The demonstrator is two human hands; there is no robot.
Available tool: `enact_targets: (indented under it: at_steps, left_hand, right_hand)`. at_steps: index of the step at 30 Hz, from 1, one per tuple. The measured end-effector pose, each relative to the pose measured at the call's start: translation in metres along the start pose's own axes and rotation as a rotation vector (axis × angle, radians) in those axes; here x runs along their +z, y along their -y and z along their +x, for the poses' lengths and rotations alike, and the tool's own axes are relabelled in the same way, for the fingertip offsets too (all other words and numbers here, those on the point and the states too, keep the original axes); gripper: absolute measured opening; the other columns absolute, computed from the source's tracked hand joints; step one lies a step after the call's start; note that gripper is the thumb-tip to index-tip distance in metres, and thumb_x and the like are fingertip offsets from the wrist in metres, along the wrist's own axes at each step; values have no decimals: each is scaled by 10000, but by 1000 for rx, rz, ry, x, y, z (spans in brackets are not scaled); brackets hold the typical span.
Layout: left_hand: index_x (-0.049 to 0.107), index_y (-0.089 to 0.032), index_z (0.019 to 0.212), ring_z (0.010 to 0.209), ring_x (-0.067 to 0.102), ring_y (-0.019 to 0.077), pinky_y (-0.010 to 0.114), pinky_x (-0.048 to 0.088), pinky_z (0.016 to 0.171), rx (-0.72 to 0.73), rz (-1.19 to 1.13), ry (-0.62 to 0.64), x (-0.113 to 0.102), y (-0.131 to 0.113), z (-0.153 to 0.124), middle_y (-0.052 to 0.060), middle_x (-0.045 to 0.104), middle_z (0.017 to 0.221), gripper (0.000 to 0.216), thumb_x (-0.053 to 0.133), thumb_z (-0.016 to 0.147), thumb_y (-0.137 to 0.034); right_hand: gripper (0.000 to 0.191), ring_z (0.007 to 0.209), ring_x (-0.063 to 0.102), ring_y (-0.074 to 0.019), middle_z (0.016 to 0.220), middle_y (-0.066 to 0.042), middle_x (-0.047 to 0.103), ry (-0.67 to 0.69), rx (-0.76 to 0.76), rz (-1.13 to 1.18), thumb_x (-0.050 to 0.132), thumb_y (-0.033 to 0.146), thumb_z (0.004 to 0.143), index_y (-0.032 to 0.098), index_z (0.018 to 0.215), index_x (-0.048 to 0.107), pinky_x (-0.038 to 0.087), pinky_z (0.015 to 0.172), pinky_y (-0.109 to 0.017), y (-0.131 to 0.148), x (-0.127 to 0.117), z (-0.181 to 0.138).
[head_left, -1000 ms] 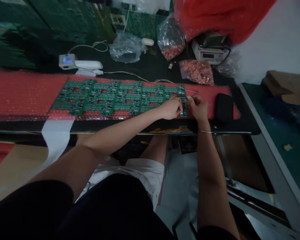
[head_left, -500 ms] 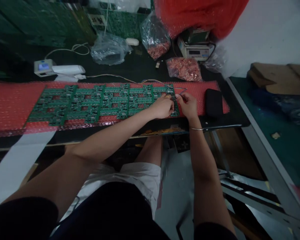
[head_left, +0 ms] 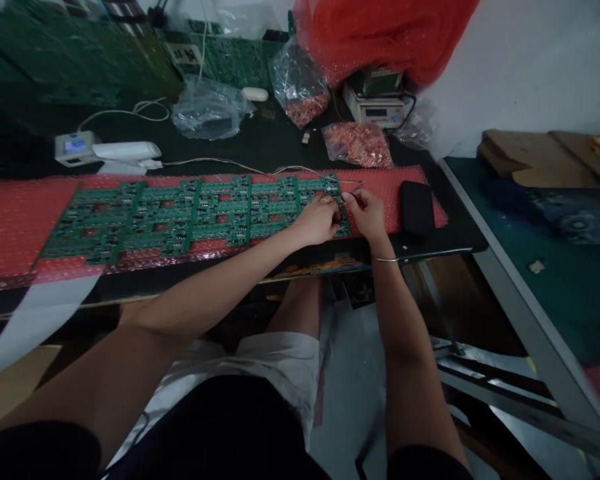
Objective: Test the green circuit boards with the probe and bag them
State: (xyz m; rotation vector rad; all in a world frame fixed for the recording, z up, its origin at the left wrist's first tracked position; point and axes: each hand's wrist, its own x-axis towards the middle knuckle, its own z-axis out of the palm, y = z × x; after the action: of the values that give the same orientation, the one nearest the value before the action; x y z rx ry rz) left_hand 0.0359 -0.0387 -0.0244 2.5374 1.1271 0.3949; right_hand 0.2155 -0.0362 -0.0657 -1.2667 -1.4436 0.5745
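Note:
A row of green circuit boards (head_left: pixel 215 212) lies on pink bubble wrap. My left hand (head_left: pixel 316 219), with a ring on it, rests on the rightmost board with its fingers curled; what its fingertips grip is hidden. Close beside it, at the board's right edge, my right hand (head_left: pixel 367 213) pinches the end of thin coloured wires. These wires (head_left: pixel 280 171) run behind the boards to a white handheld device (head_left: pixel 127 151), which lies beside a small box with a lit display (head_left: pixel 75 148).
A black case (head_left: pixel 417 207) lies right of my right hand. Behind are bags of copper-coloured parts (head_left: pixel 359 143), a digital scale (head_left: pixel 377 110), a clear plastic bag (head_left: pixel 210 110) and a red bubble-wrap roll (head_left: pixel 390 37). Cardboard (head_left: pixel 545 160) sits on the right-hand table.
The whole view has shifted slightly, so things appear a little lower and further left. Both hands keep about the same place at the rightmost board, the right one still pinching the wires.

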Motion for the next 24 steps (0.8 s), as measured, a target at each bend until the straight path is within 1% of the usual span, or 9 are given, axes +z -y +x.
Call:
enact_targets:
  at_steps: [3,7,12,15,18,20,21,22,24]
  left_hand:
    - [712,-118,1202,1201,655,299,470,505,1131,52,18,-19,-1,-5,-17,148,718,1220,230,628,996,-176]
    - [727,-142,1323,1397,573,331,480,458,1186,163,143,-8,4,-9,-42,153,678,1426,335,524,1087,-266]
    - [734,-138,1334,1459,531,364,499,448,1165,132,250,42,4,-24,-51,170,630,1525,428,522,1099,-424]
    - [592,-189,1535,1564,441,361,507,368,1251,127,221,67,-11,-31,-67,141,518,1663,536,521,1096,-490]
    - [471,-253,1629,1626,365,312,478,303,1307,152,168,4,-41,-19,-109,104,428,1733,620,571,1068,-498]
    - [517,-258,1590,1595,418,307,473,336,1291,80,174,-49,-70,2,-151,103,488,1695,609,586,1043,-517]
    - [561,-261,1548,1554,473,314,479,372,1266,-4,204,-78,-86,16,-175,101,539,1656,578,568,1038,-532]
    - [619,-247,1483,1496,535,332,487,423,1218,-116,267,-100,-101,31,-199,112,601,1595,543,532,1037,-545]
    - [698,-142,1332,1346,637,392,524,506,1083,-454,485,-80,-128,60,-252,197,689,1444,547,415,1048,-514]
  right_hand:
    - [505,753,581,-165,747,0,647,-17,-7,34,674,720,911,241,763,612,518,760,-316,-3,2,0]
    - [476,806,633,-161,805,-3,687,-25,1,52,673,699,905,232,813,652,549,818,-307,-9,1,1]
    - [495,832,682,-187,821,-14,734,26,17,39,698,722,870,228,832,687,570,832,-340,2,-10,6]
    - [494,857,715,-213,895,-47,775,72,-41,2,699,717,878,224,906,726,590,823,-365,19,-9,7]
    - [450,982,757,-244,1047,-75,809,207,-107,-14,681,672,919,241,1026,752,607,944,-419,31,2,3]
    - [406,1040,763,-257,1098,-82,812,285,-133,-51,660,634,945,251,1043,755,597,1007,-452,32,11,-1]
    - [390,1049,763,-262,1109,-85,812,301,-144,-72,648,618,954,252,1040,755,593,1018,-464,32,15,-3]
    - [380,1048,762,-267,1112,-90,810,301,-155,-90,638,605,959,251,1035,755,591,1017,-471,31,18,-4]
    - [376,1018,758,-269,1085,-96,805,280,-173,-120,621,591,963,247,1029,756,594,993,-470,28,23,-5]
